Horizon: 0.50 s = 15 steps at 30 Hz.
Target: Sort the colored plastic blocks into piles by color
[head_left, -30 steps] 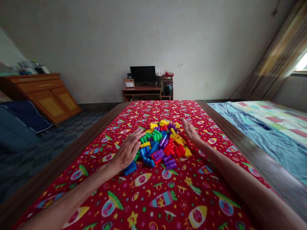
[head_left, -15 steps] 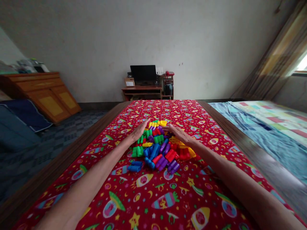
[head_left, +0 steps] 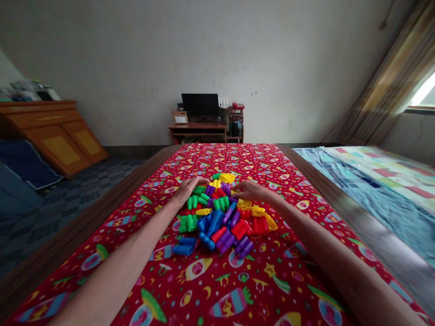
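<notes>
A pile of plastic building blocks [head_left: 215, 222] in blue, green, red, purple and yellow lies loose on a red patterned cloth [head_left: 217, 276]. At the far left of the pile is my left hand [head_left: 187, 189], its fingers stretched and slightly curved beside the green blocks [head_left: 194, 201]. Across from it, my right hand [head_left: 251, 190] has bent fingers apart, reaching over the yellow blocks [head_left: 244, 205] near the purple ones. Neither hand visibly lifts a block. A pair of blue blocks [head_left: 184, 246] sits slightly apart at the near left.
The cloth covers a long table with dark wooden edges [head_left: 336, 222]. A bed with a blue and patchwork cover [head_left: 370, 199] adjoins on the right. At the far wall stands a desk [head_left: 197, 128] with a monitor [head_left: 200, 107]. A wooden cabinet [head_left: 57, 136] is at left.
My hands have moved slightly nearer and their fingers have curled from nearly straight. Yellow and green blocks at the far end have shifted a little. The view has turned slightly right.
</notes>
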Each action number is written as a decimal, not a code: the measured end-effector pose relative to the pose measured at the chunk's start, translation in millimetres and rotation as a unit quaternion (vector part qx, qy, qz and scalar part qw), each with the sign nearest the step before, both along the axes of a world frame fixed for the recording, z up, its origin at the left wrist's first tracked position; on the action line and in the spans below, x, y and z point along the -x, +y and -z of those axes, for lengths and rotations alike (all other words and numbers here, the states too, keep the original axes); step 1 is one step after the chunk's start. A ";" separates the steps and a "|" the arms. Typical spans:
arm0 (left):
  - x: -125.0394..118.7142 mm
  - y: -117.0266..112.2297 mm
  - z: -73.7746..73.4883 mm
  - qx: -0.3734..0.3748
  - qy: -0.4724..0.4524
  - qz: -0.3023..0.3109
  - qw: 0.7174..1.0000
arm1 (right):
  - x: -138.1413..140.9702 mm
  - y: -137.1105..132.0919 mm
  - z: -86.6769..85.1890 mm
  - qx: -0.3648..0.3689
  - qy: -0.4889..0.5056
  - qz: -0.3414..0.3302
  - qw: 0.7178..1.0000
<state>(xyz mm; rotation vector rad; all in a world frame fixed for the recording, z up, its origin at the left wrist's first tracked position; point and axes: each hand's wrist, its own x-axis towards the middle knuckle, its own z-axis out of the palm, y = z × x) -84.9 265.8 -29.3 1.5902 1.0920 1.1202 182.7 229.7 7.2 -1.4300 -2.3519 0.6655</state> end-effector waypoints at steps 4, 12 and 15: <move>1.7 3.8 4.7 0.025 -0.033 0.009 0.999 | 0.8 14.5 -1.7 0.067 0.006 0.021 0.997; 2.0 2.3 4.1 0.044 -0.034 0.001 0.998 | -115.4 44.5 -2.3 -0.082 0.137 0.261 0.952; 0.1 -0.7 0.1 0.048 -0.029 -0.003 0.998 | -162.8 42.3 11.1 -0.136 0.117 0.355 0.918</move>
